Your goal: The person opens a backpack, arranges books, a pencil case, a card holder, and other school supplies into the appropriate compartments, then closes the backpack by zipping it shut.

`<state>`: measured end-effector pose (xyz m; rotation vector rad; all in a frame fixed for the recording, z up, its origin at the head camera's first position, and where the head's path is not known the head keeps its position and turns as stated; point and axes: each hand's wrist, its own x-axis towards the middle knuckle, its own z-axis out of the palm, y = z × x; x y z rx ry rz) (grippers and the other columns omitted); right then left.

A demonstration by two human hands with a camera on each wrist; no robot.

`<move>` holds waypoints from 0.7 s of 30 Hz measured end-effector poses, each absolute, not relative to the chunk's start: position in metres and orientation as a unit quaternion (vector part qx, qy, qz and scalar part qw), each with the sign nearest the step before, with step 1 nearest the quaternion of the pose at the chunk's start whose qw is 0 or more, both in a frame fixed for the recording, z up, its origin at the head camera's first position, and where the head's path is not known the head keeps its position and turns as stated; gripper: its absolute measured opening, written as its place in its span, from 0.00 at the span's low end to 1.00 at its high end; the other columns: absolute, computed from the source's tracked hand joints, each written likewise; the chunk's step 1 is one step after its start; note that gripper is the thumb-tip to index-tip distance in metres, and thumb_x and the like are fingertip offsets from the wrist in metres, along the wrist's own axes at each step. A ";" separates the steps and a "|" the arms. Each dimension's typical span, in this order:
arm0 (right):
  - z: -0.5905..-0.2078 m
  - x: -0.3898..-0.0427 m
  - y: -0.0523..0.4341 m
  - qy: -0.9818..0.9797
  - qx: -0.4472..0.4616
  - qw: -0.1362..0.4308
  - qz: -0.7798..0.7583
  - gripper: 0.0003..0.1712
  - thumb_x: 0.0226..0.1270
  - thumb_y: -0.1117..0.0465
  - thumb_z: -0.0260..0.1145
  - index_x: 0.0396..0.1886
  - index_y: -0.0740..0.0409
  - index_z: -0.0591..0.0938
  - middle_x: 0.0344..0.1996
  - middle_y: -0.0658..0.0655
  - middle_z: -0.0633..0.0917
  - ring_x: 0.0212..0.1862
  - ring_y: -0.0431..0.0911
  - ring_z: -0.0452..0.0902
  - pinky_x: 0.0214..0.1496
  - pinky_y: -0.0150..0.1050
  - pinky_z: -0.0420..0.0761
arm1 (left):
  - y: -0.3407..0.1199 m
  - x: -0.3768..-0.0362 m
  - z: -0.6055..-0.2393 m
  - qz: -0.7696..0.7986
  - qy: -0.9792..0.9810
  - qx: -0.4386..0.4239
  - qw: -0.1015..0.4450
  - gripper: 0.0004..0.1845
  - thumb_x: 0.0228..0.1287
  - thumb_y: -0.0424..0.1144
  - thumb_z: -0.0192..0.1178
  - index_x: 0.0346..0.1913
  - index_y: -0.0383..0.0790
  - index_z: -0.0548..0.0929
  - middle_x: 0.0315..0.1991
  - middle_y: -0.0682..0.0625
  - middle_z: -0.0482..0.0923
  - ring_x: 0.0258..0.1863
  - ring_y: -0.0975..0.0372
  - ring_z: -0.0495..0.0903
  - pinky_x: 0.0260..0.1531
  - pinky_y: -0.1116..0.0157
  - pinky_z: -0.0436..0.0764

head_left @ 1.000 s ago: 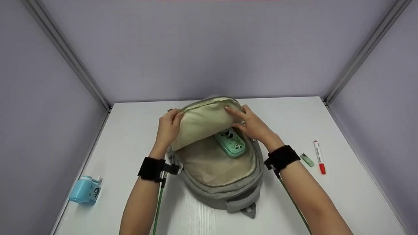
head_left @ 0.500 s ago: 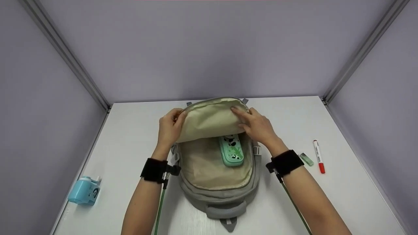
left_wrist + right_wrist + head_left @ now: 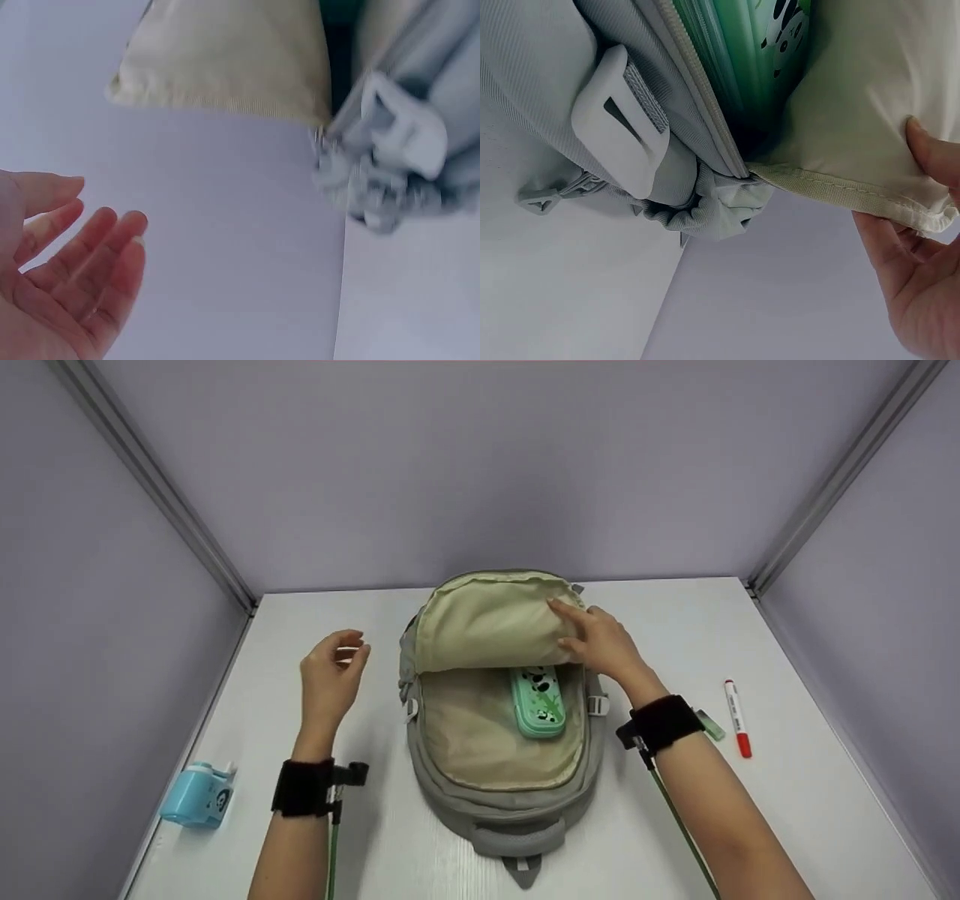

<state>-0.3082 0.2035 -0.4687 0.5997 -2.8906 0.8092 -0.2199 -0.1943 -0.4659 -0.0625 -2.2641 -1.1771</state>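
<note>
Right hand (image 3: pixel 604 645) pinches cream flap (image 3: pixel 487 622) of grey backpack (image 3: pixel 502 802), thumb beneath; green pencil case (image 3: pixel 538 701) just below it. Left hand (image 3: pixel 330 675) loosely open, empty, left of backpack.

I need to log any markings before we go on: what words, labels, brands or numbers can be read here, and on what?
None can be read.
Pencil case in the backpack: panda and bamboo pictures only, no words.
Red-capped marker: dark print along the barrel, too small to read.
Blue sharpener: a panda picture, no legible text.
Green eraser: no print visible.
</note>
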 end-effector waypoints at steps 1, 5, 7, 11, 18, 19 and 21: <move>-0.468 -0.308 0.203 -0.943 0.196 0.035 0.265 0.38 0.65 0.56 0.70 0.73 0.35 0.68 0.41 0.63 0.76 0.39 0.54 0.72 0.41 0.51 0.73 | -0.203 -0.216 -0.467 -0.428 -0.855 -0.014 0.294 0.10 0.63 0.30 0.65 0.47 0.30 0.84 0.40 0.41 0.84 0.37 0.52 0.85 0.37 0.56 0.82; -0.468 -0.309 0.201 -0.944 0.195 0.022 0.265 0.38 0.66 0.57 0.70 0.73 0.35 0.67 0.41 0.62 0.76 0.37 0.53 0.70 0.39 0.49 0.71 | -0.238 -0.199 -0.471 -0.366 -0.881 0.038 0.296 0.11 0.63 0.30 0.65 0.48 0.29 0.83 0.42 0.37 0.83 0.40 0.47 0.83 0.40 0.51 0.81; -0.469 -0.310 0.200 -0.944 0.197 0.021 0.264 0.38 0.65 0.57 0.70 0.73 0.36 0.68 0.41 0.62 0.77 0.37 0.53 0.70 0.39 0.48 0.71 | -0.255 -0.190 -0.474 -0.332 -0.894 0.070 0.292 0.12 0.64 0.31 0.64 0.48 0.29 0.83 0.43 0.36 0.82 0.43 0.45 0.82 0.41 0.49 0.79; -0.471 -0.310 0.200 -0.942 0.205 0.018 0.266 0.38 0.65 0.57 0.70 0.73 0.37 0.68 0.40 0.63 0.77 0.37 0.53 0.69 0.39 0.49 0.71 | -0.286 -0.172 -0.481 -0.277 -0.910 0.117 0.286 0.13 0.66 0.32 0.62 0.49 0.28 0.82 0.44 0.33 0.81 0.44 0.42 0.80 0.40 0.45 0.77; -0.471 -0.310 0.199 -0.941 0.203 0.011 0.272 0.38 0.65 0.57 0.71 0.73 0.38 0.68 0.42 0.65 0.77 0.38 0.53 0.71 0.41 0.50 0.72 | -0.335 -0.144 -0.487 -0.224 -0.939 0.202 0.167 0.23 0.68 0.38 0.59 0.60 0.26 0.74 0.55 0.26 0.74 0.52 0.33 0.74 0.48 0.37 0.71; -0.471 -0.311 0.199 -0.940 0.204 0.010 0.273 0.38 0.65 0.57 0.71 0.73 0.38 0.68 0.42 0.65 0.77 0.38 0.54 0.71 0.41 0.50 0.72 | -0.341 -0.140 -0.486 -0.220 -0.942 0.215 0.132 0.27 0.68 0.40 0.60 0.64 0.27 0.71 0.57 0.25 0.71 0.53 0.32 0.72 0.48 0.36 0.70; -0.472 -0.311 0.198 -0.940 0.207 0.008 0.272 0.38 0.65 0.57 0.71 0.73 0.37 0.68 0.42 0.65 0.77 0.37 0.53 0.71 0.41 0.50 0.72 | -0.353 -0.133 -0.486 -0.217 -0.944 0.240 0.062 0.36 0.66 0.44 0.62 0.70 0.28 0.63 0.61 0.21 0.65 0.56 0.29 0.67 0.50 0.34 0.68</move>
